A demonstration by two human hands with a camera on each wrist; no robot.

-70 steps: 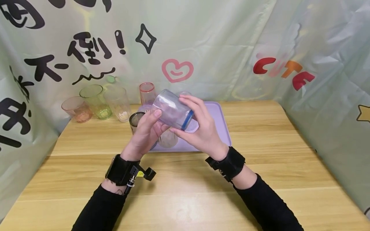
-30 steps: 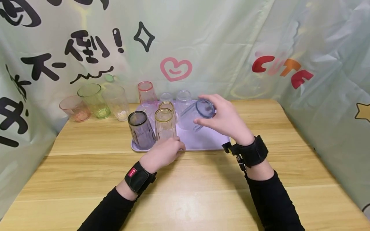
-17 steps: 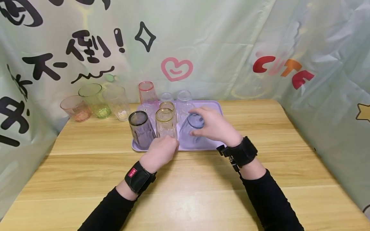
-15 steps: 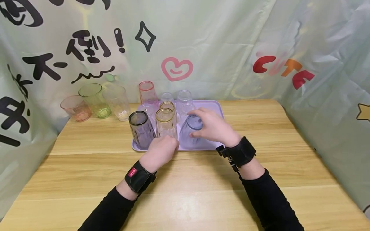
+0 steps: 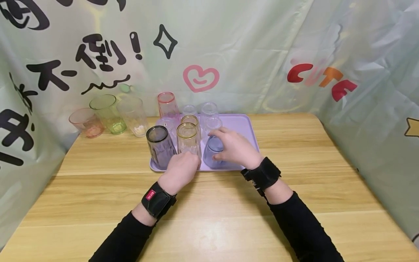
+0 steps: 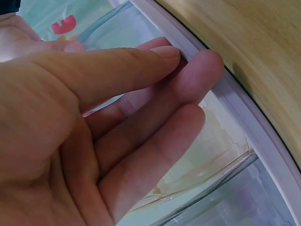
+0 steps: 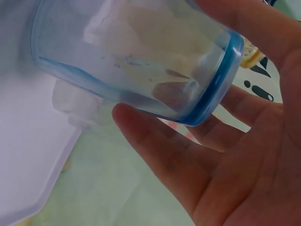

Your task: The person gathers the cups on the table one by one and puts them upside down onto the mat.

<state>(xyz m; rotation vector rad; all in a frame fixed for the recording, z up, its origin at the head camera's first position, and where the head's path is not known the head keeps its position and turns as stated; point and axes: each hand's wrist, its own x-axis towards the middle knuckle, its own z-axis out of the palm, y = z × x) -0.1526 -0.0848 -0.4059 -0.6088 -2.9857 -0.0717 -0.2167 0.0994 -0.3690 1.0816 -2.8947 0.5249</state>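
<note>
In the head view my right hand [image 5: 237,147] grips a blue-tinted drinking glass [image 5: 212,156], thumb and fingers around its thick base. The glass stands upside down at the front of a lilac tray [image 5: 240,127]. My left hand [image 5: 181,171] rests at the tray's front rim, before an upturned gold-rimmed glass [image 5: 187,138]. In the left wrist view its fingers [image 6: 155,150] are loosely curled beside the rim, with nothing seen between them. The right wrist view shows the blue glass [image 7: 141,61] up close, its base toward the palm.
Other upturned glasses share the tray: a dark grey one [image 5: 160,147], a pink one [image 5: 167,105] and several clear ones. Left of the tray, a pink tumbler [image 5: 86,123], a green glass [image 5: 109,114] and a clear glass [image 5: 132,116] stand mouth up. A printed curtain [image 5: 242,54] hangs behind.
Both hands held the blue glass above the tray earlier. The left hand let go and moved to the front rim. The right hand brought the glass down, then leftward beside the gold-rimmed glass.
</note>
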